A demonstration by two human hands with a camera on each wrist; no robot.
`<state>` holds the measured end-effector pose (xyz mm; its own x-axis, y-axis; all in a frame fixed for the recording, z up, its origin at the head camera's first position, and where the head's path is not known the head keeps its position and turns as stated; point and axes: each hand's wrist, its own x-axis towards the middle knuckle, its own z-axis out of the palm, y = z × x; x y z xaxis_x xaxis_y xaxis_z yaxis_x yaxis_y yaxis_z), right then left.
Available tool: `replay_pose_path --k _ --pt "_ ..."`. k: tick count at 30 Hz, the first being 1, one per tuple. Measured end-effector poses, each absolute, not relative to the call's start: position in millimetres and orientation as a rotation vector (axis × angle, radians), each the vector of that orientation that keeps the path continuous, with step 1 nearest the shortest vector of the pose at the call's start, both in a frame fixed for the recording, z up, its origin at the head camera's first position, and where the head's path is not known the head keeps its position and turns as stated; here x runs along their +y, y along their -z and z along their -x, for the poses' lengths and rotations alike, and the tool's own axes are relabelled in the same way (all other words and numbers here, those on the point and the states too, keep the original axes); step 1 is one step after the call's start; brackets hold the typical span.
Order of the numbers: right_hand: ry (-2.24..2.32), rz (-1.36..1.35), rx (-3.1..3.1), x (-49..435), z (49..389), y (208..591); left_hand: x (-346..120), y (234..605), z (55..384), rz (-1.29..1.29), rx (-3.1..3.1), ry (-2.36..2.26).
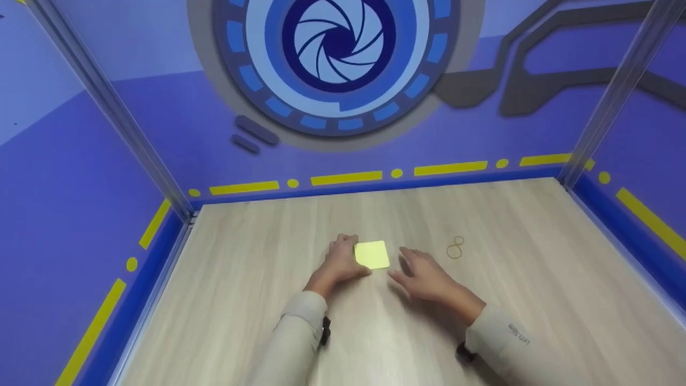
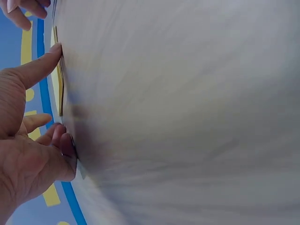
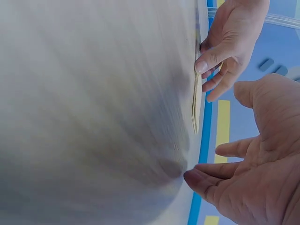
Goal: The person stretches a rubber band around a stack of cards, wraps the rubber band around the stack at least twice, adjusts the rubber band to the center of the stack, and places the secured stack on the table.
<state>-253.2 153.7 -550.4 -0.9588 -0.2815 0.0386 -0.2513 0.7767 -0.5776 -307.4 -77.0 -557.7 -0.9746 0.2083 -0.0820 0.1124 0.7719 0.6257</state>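
A thin stack of yellow paper squares [image 1: 372, 254] lies on the wooden table in the head view. My left hand [image 1: 343, 260] holds it at its left side, thumb along the near edge and fingers by the far left corner. Seen from the right wrist, the left thumb [image 3: 202, 66] presses against the layered edge of the stack [image 3: 195, 105]. My right hand [image 1: 424, 276] is just right of the stack, apart from it, with fingers and thumb spread and nothing between them. A tan rubber band [image 1: 455, 247], twisted into a figure eight, lies farther right.
The pale wooden table [image 1: 257, 257] is enclosed by a printed blue back wall [image 1: 161, 123] and side walls. Metal posts [image 1: 115, 115] stand at the back corners. Each wrist wears a dark strap [image 1: 465, 353] at the sleeve cuff.
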Motion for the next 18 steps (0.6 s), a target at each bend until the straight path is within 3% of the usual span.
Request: replay_pose_path --k 6,18 --pt "1.013 0.371 2.872 145.8 263.2 553.0 -79.8 555.9 318.0 -0.241 2.798 -1.077" --pt "1.287 0.208 2.692 136.3 295.9 560.0 -73.3 536.9 326.8 -0.207 2.747 -0.830"
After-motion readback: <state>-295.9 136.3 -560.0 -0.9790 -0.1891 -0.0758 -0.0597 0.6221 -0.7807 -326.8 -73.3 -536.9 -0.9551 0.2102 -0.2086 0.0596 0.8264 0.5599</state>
